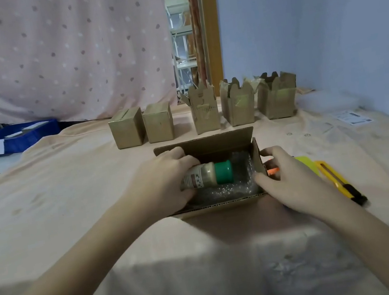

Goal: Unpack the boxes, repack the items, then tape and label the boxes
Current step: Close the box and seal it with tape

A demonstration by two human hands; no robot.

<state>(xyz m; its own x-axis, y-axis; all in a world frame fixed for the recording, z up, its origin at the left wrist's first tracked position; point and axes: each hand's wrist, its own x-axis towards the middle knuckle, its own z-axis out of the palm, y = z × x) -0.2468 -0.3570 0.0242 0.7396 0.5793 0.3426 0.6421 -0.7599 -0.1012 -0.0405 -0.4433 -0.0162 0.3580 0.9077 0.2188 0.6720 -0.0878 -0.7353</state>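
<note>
Both hands are working at the open box [213, 144]: left hand [165, 181] clamping the bottle [206, 175] over bubble wrap [224, 190], right hand [287, 177] gripping the wall. Tipping risks spilling it near the table's [66, 195] front edge.

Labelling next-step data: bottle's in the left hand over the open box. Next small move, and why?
Probably lower the bottle onto the bubble wrap and release: left hand holds it sideways inside the open box, right hand steadying the right wall.
</note>
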